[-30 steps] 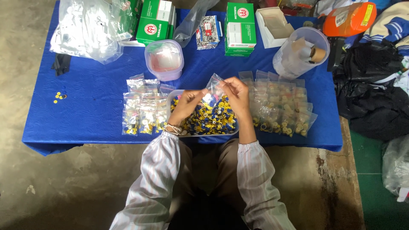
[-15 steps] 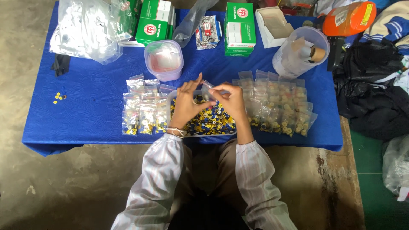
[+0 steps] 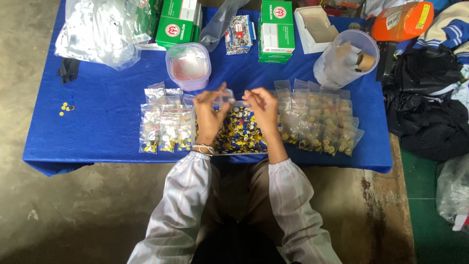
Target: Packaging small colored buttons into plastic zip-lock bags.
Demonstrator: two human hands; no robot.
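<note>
My left hand (image 3: 211, 111) and my right hand (image 3: 262, 108) are raised over a shallow tray (image 3: 239, 133) of small yellow, black and white round pieces. Between them they pinch a small clear plastic bag (image 3: 233, 99), each hand gripping one side of it. Filled clear bags (image 3: 165, 126) lie in a pile left of the tray. A larger spread of filled bags (image 3: 320, 122) lies to its right. Everything sits on a blue-covered table (image 3: 97, 117).
Behind the tray stands a lidded clear tub (image 3: 188, 65). Green and white boxes (image 3: 276, 29), an open white box (image 3: 317, 22) and a tall clear container (image 3: 344, 58) line the back. A big plastic bag (image 3: 100, 29) lies back left. Dark clothing (image 3: 430, 102) is heaped at right.
Both hands lowered slightly and drew apart, now pulling the small bag flat between them; earlier they held it higher and closer together.
</note>
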